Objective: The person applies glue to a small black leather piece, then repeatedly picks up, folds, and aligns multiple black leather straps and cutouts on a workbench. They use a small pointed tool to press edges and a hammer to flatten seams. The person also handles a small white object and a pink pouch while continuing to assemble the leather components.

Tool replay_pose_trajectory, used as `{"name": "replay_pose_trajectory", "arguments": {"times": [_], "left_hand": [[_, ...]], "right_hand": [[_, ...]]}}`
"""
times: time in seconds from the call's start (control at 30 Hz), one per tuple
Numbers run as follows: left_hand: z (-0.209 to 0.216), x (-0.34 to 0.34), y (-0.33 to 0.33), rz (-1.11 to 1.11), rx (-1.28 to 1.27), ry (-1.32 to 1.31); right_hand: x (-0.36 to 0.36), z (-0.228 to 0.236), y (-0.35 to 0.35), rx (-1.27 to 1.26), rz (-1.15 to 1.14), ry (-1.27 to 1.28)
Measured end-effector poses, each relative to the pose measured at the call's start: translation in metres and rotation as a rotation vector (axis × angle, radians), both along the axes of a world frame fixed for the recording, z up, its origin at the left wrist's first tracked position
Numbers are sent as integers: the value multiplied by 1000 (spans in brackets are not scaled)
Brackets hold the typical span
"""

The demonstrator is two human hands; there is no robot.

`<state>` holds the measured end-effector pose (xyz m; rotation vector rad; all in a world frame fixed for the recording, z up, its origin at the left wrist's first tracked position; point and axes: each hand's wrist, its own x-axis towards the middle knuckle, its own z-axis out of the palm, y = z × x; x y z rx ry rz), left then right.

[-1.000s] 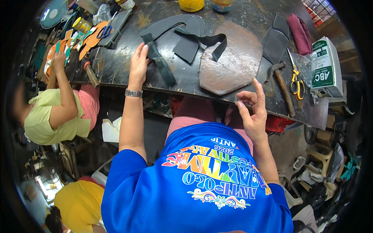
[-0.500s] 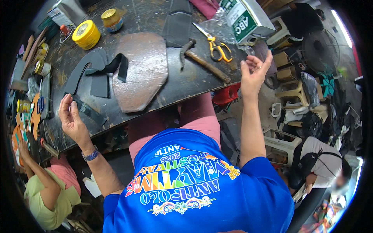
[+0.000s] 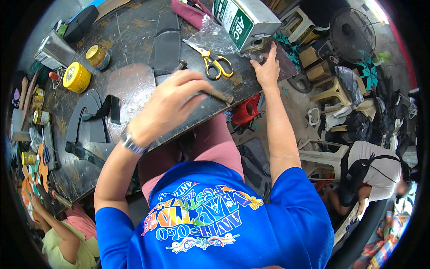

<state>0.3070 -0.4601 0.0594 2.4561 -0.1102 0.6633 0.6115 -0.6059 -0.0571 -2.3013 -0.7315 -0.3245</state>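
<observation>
My left hand (image 3: 172,105) reaches across the table above the hammer (image 3: 219,95), its fingers loosely bent and apart. It hides most of the hammer; the handle's end and part of the head show. I see nothing held in it. At the table's right side, my right hand (image 3: 267,71) has thumb and forefinger spread beside a small clear round container (image 3: 256,56), near a metal can (image 3: 251,22). The thumb seems to touch the container. Yellow-handled scissors (image 3: 217,66) lie between the hands. A flat stone slab (image 3: 127,80) lies partly behind my left forearm.
Black cut pieces (image 3: 80,119) lie left of the slab, and a black sheet (image 3: 165,51) beyond it. A yellow tub (image 3: 76,77) and a jar (image 3: 97,57) stand far left. Clear plastic (image 3: 215,38) lies by the can. Another person (image 3: 69,240) works at left.
My left hand has swung right from beside the black strips to over the hammer. My right hand has come down beside the clear round container. The view has shifted.
</observation>
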Motion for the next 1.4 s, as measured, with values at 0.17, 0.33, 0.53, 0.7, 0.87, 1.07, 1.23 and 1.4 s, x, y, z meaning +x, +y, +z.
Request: {"name": "replay_pose_trajectory", "arguments": {"times": [0.17, 0.33, 0.53, 0.7, 0.87, 1.07, 1.23, 1.4], "left_hand": [[-34, 101, 5, -86, 141, 81], [-69, 165, 13, 25, 313, 165], [-84, 181, 18, 67, 483, 350], [-62, 184, 22, 16, 395, 129], [-10, 213, 37, 100, 308, -446], [12, 235, 50, 9, 337, -101], [-5, 241, 48, -43, 181, -135], [-11, 243, 44, -37, 121, -170]], "right_hand": [[-2, 0, -6, 155, 58, 65], [3, 1, -20, 265, 132, 121], [18, 13, -19, 165, 112, 165], [21, 28, -1, 70, 135, 164], [19, 38, 9, 50, 98, 149], [15, 36, 19, 305, 103, 80], [15, 29, 29, 489, 45, 157], [21, 20, 31, 634, 56, 203]]}}
